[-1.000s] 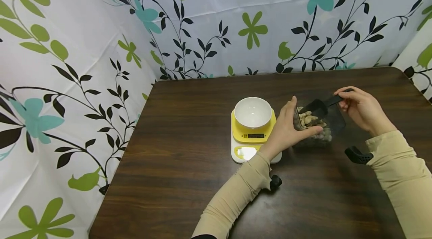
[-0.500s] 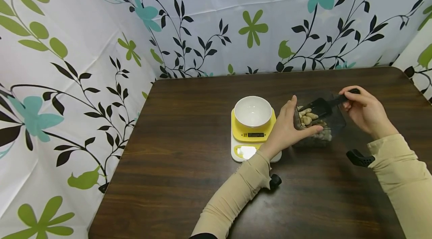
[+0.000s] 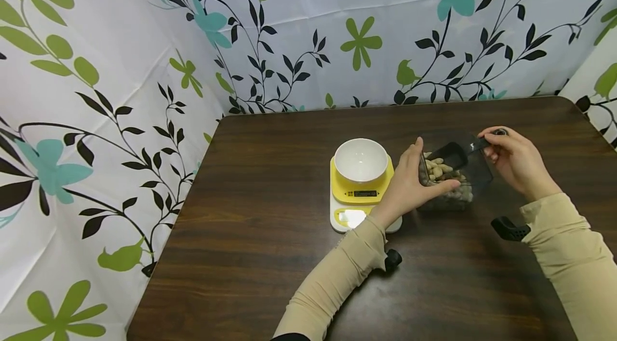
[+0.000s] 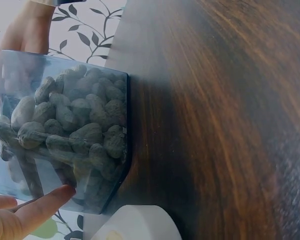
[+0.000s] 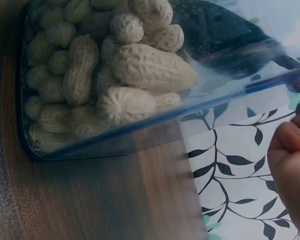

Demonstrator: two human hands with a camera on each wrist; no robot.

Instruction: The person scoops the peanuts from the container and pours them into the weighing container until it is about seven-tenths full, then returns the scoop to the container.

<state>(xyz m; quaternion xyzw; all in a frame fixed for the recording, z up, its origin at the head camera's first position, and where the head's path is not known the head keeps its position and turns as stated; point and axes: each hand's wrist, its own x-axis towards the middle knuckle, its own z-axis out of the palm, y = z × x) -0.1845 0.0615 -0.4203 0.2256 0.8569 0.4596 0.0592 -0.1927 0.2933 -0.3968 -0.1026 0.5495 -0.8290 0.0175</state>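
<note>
A clear plastic container [image 3: 460,191] of unshelled peanuts [image 4: 65,117] stands on the table at the right in the head view. My left hand [image 3: 409,186] holds its left side, thumb along the near wall and fingers along the left wall. My right hand [image 3: 516,161] pinches the handle of a black scoop [image 3: 453,156]. The scoop's head lies inside the container, beside the peanuts. In the right wrist view the scoop's dark head [image 5: 225,42] shows through the wall, above several peanuts [image 5: 150,67]. Whether peanuts lie in it cannot be told.
Left of the container stands a yellow and white kitchen scale [image 3: 339,186], with a white bowl [image 3: 361,161] on it. My left forearm passes the scale's near right corner. A patterned cloth [image 3: 299,30] hangs behind the brown table [image 3: 260,223].
The scoop was drawn slightly right and up with my right hand half a second ago, and is now back left, lower in the container. My left hand and the container stay put.
</note>
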